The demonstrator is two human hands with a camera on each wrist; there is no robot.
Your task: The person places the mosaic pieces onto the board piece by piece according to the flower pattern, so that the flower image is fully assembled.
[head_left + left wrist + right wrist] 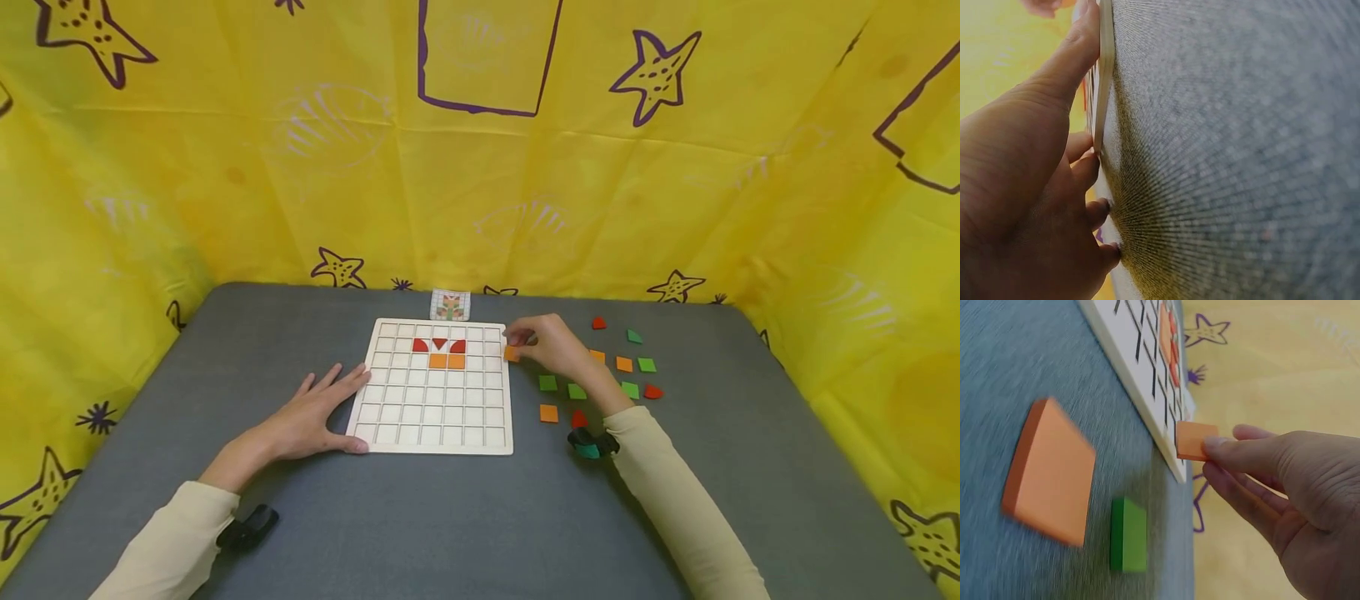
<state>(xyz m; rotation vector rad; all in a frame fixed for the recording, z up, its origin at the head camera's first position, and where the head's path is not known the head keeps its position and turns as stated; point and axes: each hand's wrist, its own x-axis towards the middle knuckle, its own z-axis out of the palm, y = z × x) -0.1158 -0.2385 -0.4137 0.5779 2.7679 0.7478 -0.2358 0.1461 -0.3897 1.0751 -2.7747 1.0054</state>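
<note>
The right hand [551, 346] pinches an orange tile [512, 354], square, flat and straight-sided, between thumb and fingers at the white board [431, 414]'s right edge, towards its far corner. I see the left hand [306, 422] spread, touching the board's left edge. 3 red pieces [458, 347] and 2 orange squares [437, 361] sit in its far half. Loose tiles [624, 364] lie right; grey table [420, 533] stretches near and left.

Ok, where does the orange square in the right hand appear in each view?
Head: the orange square is just right of centre, below mid-height, by the right edge of the grid board.
Left wrist: not visible.
Right wrist: slightly right of centre, pinched by the right hand.
Shared landmark: the grid board, nearly edge-on in the left wrist view.
</note>
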